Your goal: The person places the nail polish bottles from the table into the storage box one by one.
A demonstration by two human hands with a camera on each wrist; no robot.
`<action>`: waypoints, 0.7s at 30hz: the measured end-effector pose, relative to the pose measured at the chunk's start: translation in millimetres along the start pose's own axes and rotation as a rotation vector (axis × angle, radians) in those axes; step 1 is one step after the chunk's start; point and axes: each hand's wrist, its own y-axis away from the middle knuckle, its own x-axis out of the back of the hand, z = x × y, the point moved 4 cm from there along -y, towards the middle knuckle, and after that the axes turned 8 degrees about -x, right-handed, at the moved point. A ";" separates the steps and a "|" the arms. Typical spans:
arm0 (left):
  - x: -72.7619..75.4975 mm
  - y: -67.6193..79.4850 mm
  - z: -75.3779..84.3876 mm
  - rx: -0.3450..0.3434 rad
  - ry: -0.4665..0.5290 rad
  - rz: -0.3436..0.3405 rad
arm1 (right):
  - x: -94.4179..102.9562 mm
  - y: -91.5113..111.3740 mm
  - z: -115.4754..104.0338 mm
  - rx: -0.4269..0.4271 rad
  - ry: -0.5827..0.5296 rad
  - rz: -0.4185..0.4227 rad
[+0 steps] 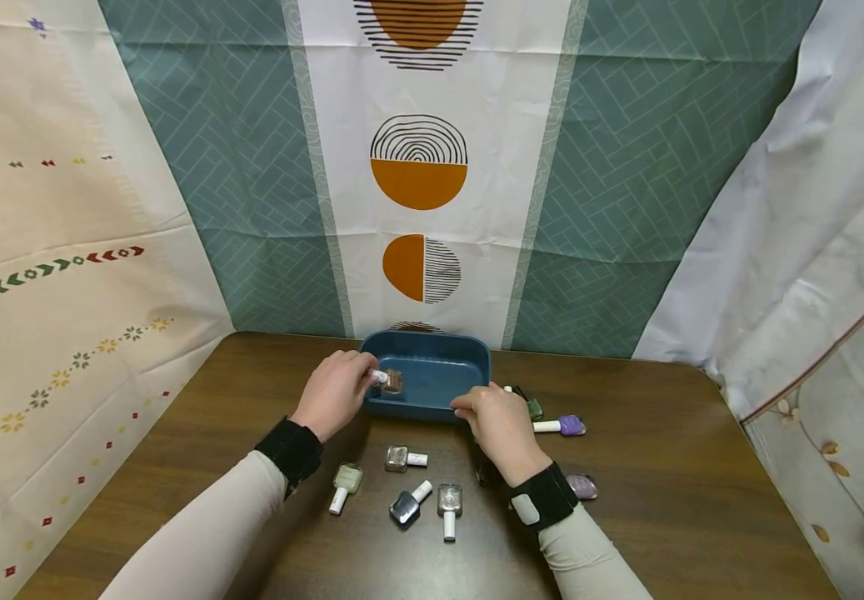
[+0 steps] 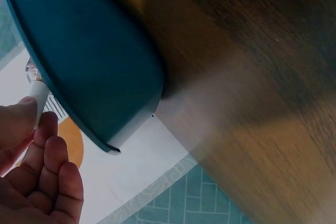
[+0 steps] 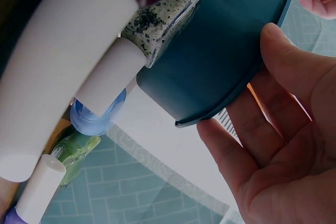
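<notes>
My left hand [image 1: 332, 392] pinches a nail polish bottle [image 1: 392, 382] by its white cap. The bottle, with brownish glitter in it, is over the left part of a blue plastic bin [image 1: 435, 375]. In the left wrist view, thumb and fingertips meet on the cap [image 2: 38, 98], beyond the bin's rim. At the bin's front right, my right hand [image 1: 502, 423] holds the rim. The right wrist view shows that thumb against the outer wall and the fingers [image 3: 220, 142] reaching over the rim.
Several nail polish bottles lie on the brown table: pale green [image 1: 347, 477], grey [image 1: 397, 458], dark [image 1: 405, 509] and silvery glitter [image 1: 450, 500]. Right of the bin lie green [image 1: 535, 409], purple [image 1: 571, 426] and mauve [image 1: 583, 487] ones. Behind the bin hangs a patterned cloth [image 1: 589, 292].
</notes>
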 end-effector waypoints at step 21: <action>-20.8 -5.7 -4.6 0.021 -0.032 -0.120 | 1.4 -0.2 -0.9 -0.009 -0.005 -0.006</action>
